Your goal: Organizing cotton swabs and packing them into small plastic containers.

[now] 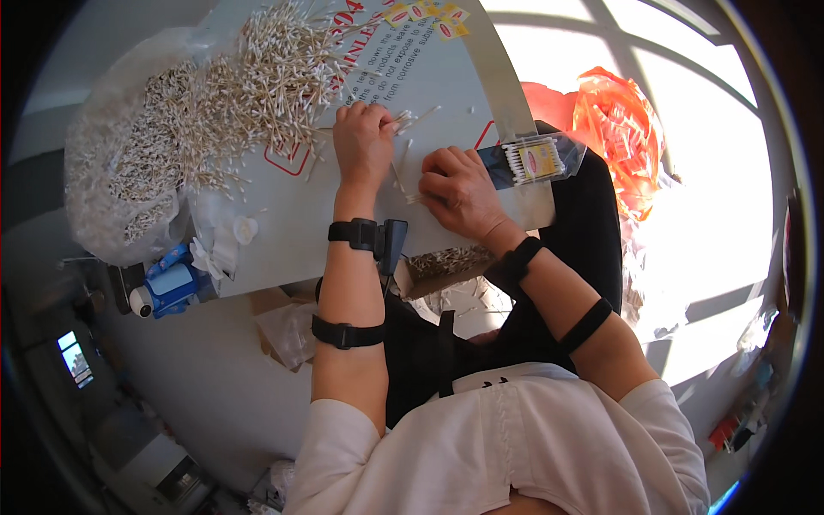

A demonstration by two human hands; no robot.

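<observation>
My left hand is closed in a pinch over the table, with a few cotton swabs sticking out past its thumb and forefinger. Beside it, my right hand is curled with its palm down. White swab tips show at the edge of its fingers; the rest of that bunch is hidden under the hand. A few loose swabs lie between the two hands. A large heap of cotton swabs spreads beyond my left hand. Right of my right hand lies a clear packet of swabs with a yellow label.
A clear plastic bag spills swabs at the left. Small yellow cards lie at the far edge. A blue-and-white bottle is near the table's left corner. An orange plastic bag stands right; an open box of swabs sits below the table edge.
</observation>
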